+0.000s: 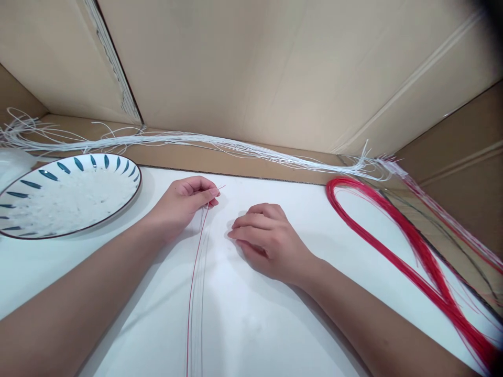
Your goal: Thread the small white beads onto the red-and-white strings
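The left hand [186, 201] pinches a thin red strand [192, 280] between thumb and fingertips near its far end, a short tip poking out beyond the fingers and the rest running down toward the near edge. The right hand [271, 238] rests just beside it on the right, fingers curled and drawn together; I cannot tell whether they pinch anything (pale lines beside the strand could be white threads or shadows). The step in hand looks like steadying the strand by its end, and handling that tip calls, I judge, for a light, precise fingertip grip. Both hands are over the white bench [251, 319]. Left of them sits a leaf-patterned plate [58, 231] bearing whitish bits; to the right lies a looped red bundle [416, 241]. Farther off, white strands [181, 138] stretch along the cardboard wall [243, 68].
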Action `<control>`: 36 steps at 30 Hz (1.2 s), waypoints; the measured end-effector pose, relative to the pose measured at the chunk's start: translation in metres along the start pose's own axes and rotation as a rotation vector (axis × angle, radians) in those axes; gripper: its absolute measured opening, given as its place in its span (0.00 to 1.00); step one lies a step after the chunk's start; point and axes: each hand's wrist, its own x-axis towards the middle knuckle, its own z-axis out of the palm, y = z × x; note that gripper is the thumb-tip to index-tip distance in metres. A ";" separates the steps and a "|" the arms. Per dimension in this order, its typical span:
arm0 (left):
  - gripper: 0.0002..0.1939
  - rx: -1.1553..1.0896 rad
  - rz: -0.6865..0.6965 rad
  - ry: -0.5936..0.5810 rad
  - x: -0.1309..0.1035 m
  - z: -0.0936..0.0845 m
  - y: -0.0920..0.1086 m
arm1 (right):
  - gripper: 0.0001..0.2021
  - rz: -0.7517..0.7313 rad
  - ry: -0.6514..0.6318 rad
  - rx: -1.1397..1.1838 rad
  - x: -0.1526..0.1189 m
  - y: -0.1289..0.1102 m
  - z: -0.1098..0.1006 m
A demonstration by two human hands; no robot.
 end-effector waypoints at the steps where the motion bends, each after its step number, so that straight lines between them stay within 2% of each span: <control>1: 0.08 -0.002 0.001 -0.002 0.000 0.000 0.000 | 0.10 -0.012 -0.021 -0.010 0.000 -0.001 0.000; 4: 0.08 -0.011 0.003 -0.004 0.001 0.000 -0.001 | 0.11 -0.008 -0.043 -0.041 0.000 0.001 0.001; 10: 0.08 -0.027 0.002 -0.023 0.001 0.000 -0.001 | 0.07 0.058 0.011 -0.045 -0.001 0.004 0.000; 15: 0.09 -0.033 0.001 -0.037 0.002 -0.001 -0.003 | 0.24 0.106 -0.112 -0.066 0.000 -0.003 0.001; 18: 0.10 -0.045 0.005 -0.047 0.002 -0.001 -0.005 | 0.21 0.120 -0.141 -0.108 0.000 -0.005 0.002; 22: 0.10 -0.069 0.017 -0.055 0.002 0.000 -0.005 | 0.12 0.070 -0.124 -0.153 -0.002 -0.007 0.006; 25: 0.09 -0.069 0.024 -0.058 0.002 0.000 -0.004 | 0.08 0.005 -0.061 -0.187 -0.002 -0.010 0.010; 29: 0.07 -0.048 0.026 -0.065 0.003 -0.001 -0.005 | 0.08 -0.093 0.006 -0.236 -0.003 -0.015 0.011; 36: 0.08 0.004 0.031 -0.078 0.004 -0.001 -0.008 | 0.12 -0.242 0.020 -0.357 -0.002 -0.022 0.006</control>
